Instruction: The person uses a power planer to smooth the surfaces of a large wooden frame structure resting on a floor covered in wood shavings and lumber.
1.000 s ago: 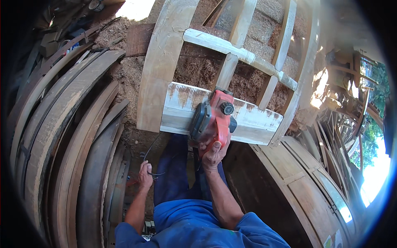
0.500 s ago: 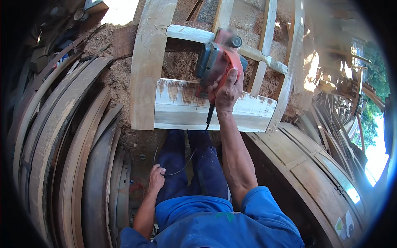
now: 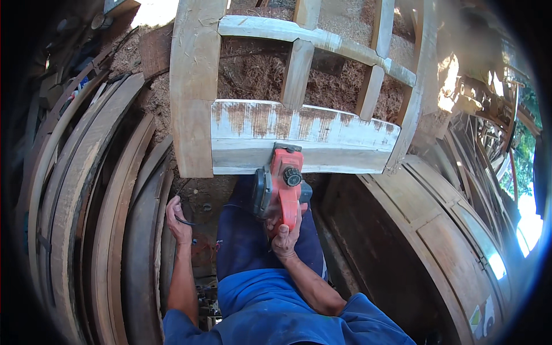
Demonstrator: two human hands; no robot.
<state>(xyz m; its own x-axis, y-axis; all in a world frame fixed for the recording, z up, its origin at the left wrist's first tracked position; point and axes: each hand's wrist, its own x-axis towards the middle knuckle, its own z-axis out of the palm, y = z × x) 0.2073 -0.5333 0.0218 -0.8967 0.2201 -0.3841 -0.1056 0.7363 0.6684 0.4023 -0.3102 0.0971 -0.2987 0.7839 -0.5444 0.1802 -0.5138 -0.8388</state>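
My right hand [image 3: 284, 240] grips the rear handle of a red electric planer [image 3: 289, 192] with a black knob and dark side housings. The planer's nose overlaps the near edge of a pale board [image 3: 345, 159], while its body hangs over my legs; whether it touches the wood I cannot tell. Brown rough streaks run along the board's far half. This board forms the near rail of a wooden frame [image 3: 194, 123] with slats. Off to the left, my left hand [image 3: 179, 221] has its fingers curled round a black power cord [image 3: 185, 221].
Long curved planks [image 3: 115, 190] stand stacked along my left side. A panelled wooden door [image 3: 420, 213] leans at my right. Sawdust and shavings [image 3: 247, 77] lie beneath the frame, and scrap wood strips [image 3: 460, 155] are heaped at the far right.
The planer has come back toward me from the frame's middle to its near edge, and my right arm has bent. My left hand has moved left and forward with the cord.
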